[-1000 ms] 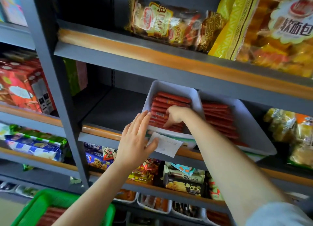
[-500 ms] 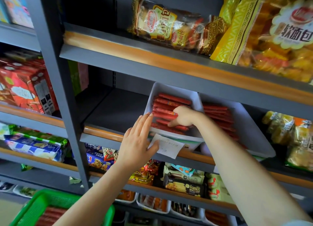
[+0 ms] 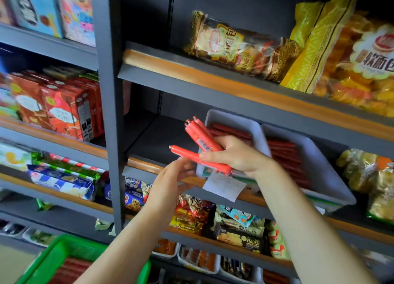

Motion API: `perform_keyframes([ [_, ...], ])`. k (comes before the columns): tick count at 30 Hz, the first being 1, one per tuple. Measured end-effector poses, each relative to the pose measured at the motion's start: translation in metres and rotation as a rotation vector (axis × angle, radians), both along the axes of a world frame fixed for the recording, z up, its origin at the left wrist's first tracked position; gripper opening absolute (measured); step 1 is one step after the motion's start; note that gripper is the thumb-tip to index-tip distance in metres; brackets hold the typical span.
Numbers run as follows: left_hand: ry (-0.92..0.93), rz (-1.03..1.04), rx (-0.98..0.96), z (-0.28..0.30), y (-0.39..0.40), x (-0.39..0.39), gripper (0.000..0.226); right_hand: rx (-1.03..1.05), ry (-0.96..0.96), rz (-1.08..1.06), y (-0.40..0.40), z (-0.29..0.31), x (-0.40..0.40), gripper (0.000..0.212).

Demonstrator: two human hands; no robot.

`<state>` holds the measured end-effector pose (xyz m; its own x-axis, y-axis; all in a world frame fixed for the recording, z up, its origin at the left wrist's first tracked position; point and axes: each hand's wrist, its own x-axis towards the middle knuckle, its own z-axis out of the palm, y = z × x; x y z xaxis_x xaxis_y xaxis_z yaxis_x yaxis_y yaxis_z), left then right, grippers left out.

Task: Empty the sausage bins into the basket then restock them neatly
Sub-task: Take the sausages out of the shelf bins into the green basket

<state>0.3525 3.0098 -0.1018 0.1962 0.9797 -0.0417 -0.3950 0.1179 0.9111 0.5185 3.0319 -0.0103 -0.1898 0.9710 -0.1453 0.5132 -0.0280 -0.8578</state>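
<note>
Two white sausage bins sit side by side on the middle shelf, the left bin (image 3: 232, 118) and the right bin (image 3: 324, 168), both holding red sausages. My right hand (image 3: 238, 158) grips a bunch of red sausages (image 3: 199, 137) lifted out in front of the left bin, one of them sticking out to the left. Just below them, my left hand (image 3: 174, 181) reaches up with its fingertips touching that lower sausage. The green basket (image 3: 57, 254) shows at the bottom left with red sausages inside.
A paper price tag (image 3: 223, 185) hangs from the shelf edge under the left bin. Bread packs fill the shelf above, snack packs the shelf below. A grey upright post (image 3: 110, 113) stands left of the bins, with red boxes beyond it.
My right hand has lifted a bunch of sausages out of the left bin. My left hand left the shelf edge and rose to meet them.
</note>
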Motion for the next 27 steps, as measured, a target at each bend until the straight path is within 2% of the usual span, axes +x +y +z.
perform_keyframes([
  [2, -0.225, -0.074, -0.111, -0.002, 0.002, -0.015, 0.04, -0.026, 0.009, 0.054, 0.002, -0.024, -0.031, 0.022],
  [5, -0.323, -0.044, -0.23, -0.021, 0.008, -0.046, 0.042, -0.089, 0.056, 0.048, 0.003, -0.071, -0.073, 0.03],
  [10, -0.346, 0.026, -0.393, -0.066, 0.008, -0.098, 0.056, -0.284, 0.221, 0.075, 0.001, -0.132, -0.122, 0.031],
  [13, -0.359, 0.044, -0.441, -0.091, 0.006, -0.123, 0.032, -0.368, 0.306, 0.046, 0.01, -0.158, -0.14, 0.024],
  [17, -0.407, 0.146, -0.536, -0.13, 0.006, -0.147, 0.021, -0.492, 0.398, 0.011, 0.018, -0.203, -0.163, 0.028],
  [20, -0.394, 0.169, -0.6, -0.167, -0.001, -0.163, 0.022, -0.574, 0.389, 0.042, 0.015, -0.242, -0.178, 0.02],
  [23, -0.355, 0.155, -0.665, -0.214, -0.011, -0.174, 0.031, -0.653, 0.322, 0.102, 0.009, -0.283, -0.19, 0.023],
  [27, -0.371, 0.249, -0.799, -0.275, -0.02, -0.189, 0.031, -0.757, 0.246, 0.163, 0.006, -0.341, -0.209, 0.023],
])
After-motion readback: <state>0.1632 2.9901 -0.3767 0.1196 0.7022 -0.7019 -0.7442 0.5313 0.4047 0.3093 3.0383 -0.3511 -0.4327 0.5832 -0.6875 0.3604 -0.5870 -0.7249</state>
